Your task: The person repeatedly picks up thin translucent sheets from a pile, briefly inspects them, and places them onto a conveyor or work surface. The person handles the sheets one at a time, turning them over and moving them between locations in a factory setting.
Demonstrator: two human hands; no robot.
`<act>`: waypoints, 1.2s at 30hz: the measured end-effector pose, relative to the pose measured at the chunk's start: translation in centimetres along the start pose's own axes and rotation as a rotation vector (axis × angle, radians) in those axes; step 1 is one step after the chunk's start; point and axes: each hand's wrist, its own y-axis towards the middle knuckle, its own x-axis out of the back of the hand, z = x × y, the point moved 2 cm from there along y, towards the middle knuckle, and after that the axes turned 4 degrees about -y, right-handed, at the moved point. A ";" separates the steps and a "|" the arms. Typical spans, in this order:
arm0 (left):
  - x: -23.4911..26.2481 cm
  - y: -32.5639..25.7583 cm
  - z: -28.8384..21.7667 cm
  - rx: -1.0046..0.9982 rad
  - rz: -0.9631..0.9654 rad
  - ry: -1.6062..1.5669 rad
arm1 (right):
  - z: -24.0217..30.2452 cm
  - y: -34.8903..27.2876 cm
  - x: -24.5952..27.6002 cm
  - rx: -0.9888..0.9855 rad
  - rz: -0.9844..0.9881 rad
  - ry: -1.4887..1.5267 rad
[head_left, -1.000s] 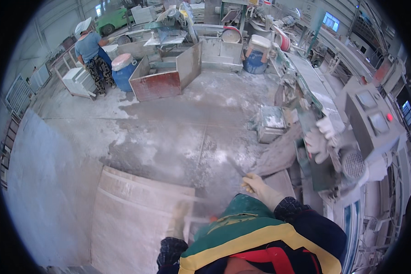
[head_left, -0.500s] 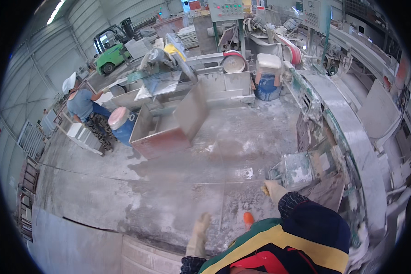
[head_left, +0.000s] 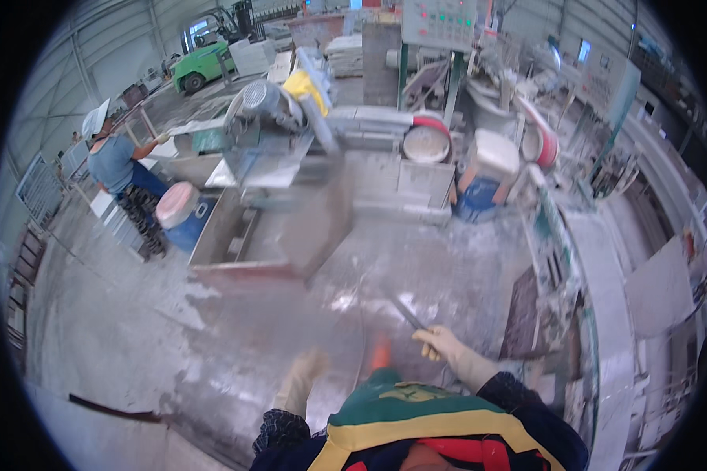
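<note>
My right hand, in a pale glove, is closed around a dark, slim bar-like tool. The tool points forward and left over the wet floor; its exact kind does not show. Lower and to the left is my left hand, also gloved, held low in front of my body. Motion smears its fingers, and nothing clear shows in them. Between the two hands an orange boot shows past my green apron with its yellow border.
Ahead left stands an open-topped box-like trough beside a blue barrel. A co-worker stands behind it. Another blue barrel is ahead. Machinery with a long rail runs along my right. A green forklift is far back.
My view has shifted, and I am nearer the trough and barrels. The tool now shows in my right hand, which reaches forward. My left hand has moved left.
</note>
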 end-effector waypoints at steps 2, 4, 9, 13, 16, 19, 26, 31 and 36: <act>-6.5 4.7 -5.0 -0.016 0.092 0.072 | 3.4 2.3 2.4 -0.040 -0.049 -0.097; -12.4 8.5 -10.1 -0.096 0.193 0.037 | 7.4 5.0 5.4 0.003 -0.108 -0.139; -22.0 14.4 -17.5 -0.309 0.519 0.248 | 15.1 11.1 11.6 0.110 -0.060 -0.032; -23.5 19.2 -19.0 -0.183 0.465 0.223 | 22.3 19.5 17.2 0.154 -0.092 -0.117; -21.6 21.8 -20.7 -0.444 0.305 0.408 | 30.1 27.5 20.2 0.319 -0.056 -0.167; -20.4 22.9 -22.4 -0.299 0.030 0.249 | 39.5 34.7 21.9 0.475 0.025 -0.189; -22.2 27.6 -23.6 -0.073 -0.287 -0.241 | 63.2 49.7 18.1 0.784 0.307 -0.274; -22.1 35.9 -23.8 -0.357 -0.247 0.129 | 73.1 58.8 12.4 1.004 -0.088 -0.615; -24.8 41.9 -30.8 -0.197 -0.237 -0.394 | 81.2 67.9 5.9 1.005 -0.038 -0.722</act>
